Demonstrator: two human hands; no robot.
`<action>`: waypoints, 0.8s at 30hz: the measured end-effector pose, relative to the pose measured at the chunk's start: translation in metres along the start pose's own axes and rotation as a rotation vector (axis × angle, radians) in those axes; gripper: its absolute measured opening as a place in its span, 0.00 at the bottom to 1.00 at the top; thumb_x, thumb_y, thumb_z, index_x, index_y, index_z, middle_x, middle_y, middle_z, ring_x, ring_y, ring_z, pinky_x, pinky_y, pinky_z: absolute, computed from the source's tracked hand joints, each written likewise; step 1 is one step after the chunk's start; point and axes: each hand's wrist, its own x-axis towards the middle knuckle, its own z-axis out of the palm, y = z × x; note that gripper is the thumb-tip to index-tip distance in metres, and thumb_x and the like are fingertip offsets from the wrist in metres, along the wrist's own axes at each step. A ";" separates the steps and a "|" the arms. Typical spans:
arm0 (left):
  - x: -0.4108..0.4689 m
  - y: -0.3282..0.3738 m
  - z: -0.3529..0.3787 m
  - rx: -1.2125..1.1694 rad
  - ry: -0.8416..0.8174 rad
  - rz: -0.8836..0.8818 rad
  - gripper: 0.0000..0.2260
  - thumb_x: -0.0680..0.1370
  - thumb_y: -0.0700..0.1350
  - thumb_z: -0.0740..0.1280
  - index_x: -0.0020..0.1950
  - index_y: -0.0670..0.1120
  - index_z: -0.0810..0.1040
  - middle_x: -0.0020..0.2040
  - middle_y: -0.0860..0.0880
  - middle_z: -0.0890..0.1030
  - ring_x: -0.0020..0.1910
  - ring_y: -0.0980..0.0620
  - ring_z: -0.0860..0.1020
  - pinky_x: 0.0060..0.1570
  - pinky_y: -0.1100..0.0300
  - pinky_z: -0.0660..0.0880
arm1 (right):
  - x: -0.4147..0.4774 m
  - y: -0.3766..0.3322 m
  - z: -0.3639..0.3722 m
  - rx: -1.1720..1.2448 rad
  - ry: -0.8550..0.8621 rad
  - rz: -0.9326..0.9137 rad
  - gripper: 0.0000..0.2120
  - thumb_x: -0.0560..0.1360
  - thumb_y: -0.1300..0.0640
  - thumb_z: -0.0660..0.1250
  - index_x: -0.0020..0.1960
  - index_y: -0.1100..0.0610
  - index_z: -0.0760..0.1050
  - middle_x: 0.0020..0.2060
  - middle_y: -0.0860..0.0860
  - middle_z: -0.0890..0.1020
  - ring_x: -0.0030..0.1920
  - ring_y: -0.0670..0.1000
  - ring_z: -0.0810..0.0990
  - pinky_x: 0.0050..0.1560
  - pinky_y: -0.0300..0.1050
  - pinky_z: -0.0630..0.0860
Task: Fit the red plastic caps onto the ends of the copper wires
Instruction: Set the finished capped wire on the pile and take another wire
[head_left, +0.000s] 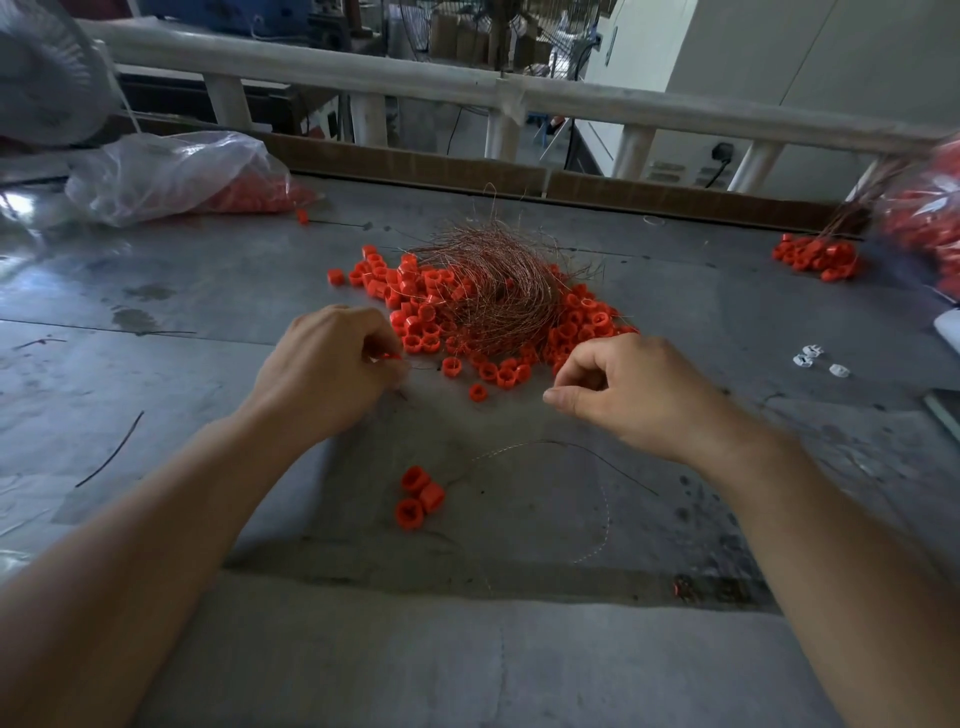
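Head view: left hand (327, 364) pinches a red cap (390, 357) near the middle of the bench (208, 291). Right hand (628, 387), level with it and apart, presses thumb to forefinger; whether a wire sits between them, I cannot tell. The copper wires (493, 280) lie tangled just beyond both hands, toward the far edge.

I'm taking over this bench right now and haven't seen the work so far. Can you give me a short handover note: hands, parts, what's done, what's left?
The left hand pinches a red cap. The right hand has thumb and forefinger drawn together; I cannot tell whether a wire is between them.
The loose caps and copper wire tangle lie mid-table, just beyond the hands.
Done, it seems: three caps with wires, nearest you, and a capped bunch at far right.
Left: most of the pile.
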 end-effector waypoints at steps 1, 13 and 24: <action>-0.002 0.002 -0.001 -0.061 0.014 -0.008 0.06 0.70 0.43 0.72 0.37 0.51 0.77 0.39 0.53 0.79 0.38 0.54 0.76 0.38 0.63 0.68 | 0.001 0.001 0.002 0.004 0.044 -0.002 0.05 0.72 0.48 0.68 0.39 0.47 0.75 0.37 0.41 0.77 0.39 0.41 0.75 0.37 0.30 0.69; -0.013 0.020 -0.006 -0.424 -0.038 -0.021 0.06 0.65 0.46 0.73 0.32 0.54 0.77 0.31 0.55 0.80 0.32 0.57 0.79 0.35 0.63 0.76 | 0.013 0.007 0.021 -0.093 0.055 -0.200 0.32 0.75 0.48 0.64 0.74 0.55 0.55 0.74 0.45 0.55 0.72 0.43 0.49 0.64 0.30 0.42; -0.017 0.026 -0.012 -0.719 -0.139 -0.020 0.13 0.56 0.52 0.73 0.36 0.49 0.78 0.33 0.49 0.81 0.32 0.50 0.81 0.31 0.64 0.77 | 0.005 -0.006 0.012 0.203 0.507 -0.362 0.04 0.69 0.66 0.70 0.43 0.61 0.76 0.38 0.49 0.79 0.41 0.49 0.79 0.45 0.40 0.75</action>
